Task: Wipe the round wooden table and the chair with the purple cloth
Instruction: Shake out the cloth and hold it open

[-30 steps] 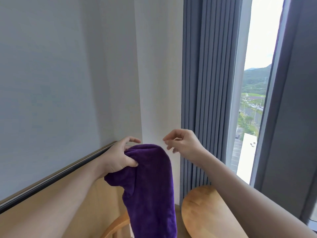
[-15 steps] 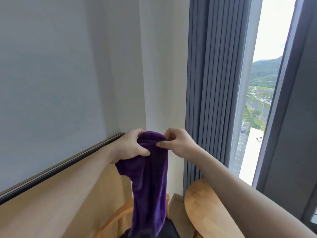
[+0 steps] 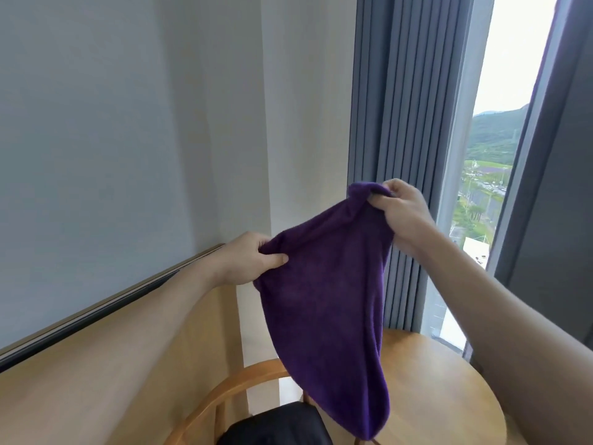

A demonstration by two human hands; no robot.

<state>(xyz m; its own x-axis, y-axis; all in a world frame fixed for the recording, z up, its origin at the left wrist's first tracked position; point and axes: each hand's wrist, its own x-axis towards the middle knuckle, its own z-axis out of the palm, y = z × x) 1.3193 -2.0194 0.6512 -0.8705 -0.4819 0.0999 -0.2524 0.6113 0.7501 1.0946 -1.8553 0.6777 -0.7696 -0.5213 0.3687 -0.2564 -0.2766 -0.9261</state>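
So the cloth [image 3: 324, 303] is a deep purple, fuzzy microfiber kind of thing, held up in the air and stretched between two top corners, the right corner higher than the left, so the top edge slants. The rest hangs down in a long rounded fold, tapering to a blunt bottom end. That bottom end dangles in front of the worktop [image 3: 433, 396], a round, light wood top with a smooth finish, seen at the lower right. The chair [image 3: 231, 388] sits just left of it, down low: a curved light wood backrest and a black seat, partly hidden behind the cloth.
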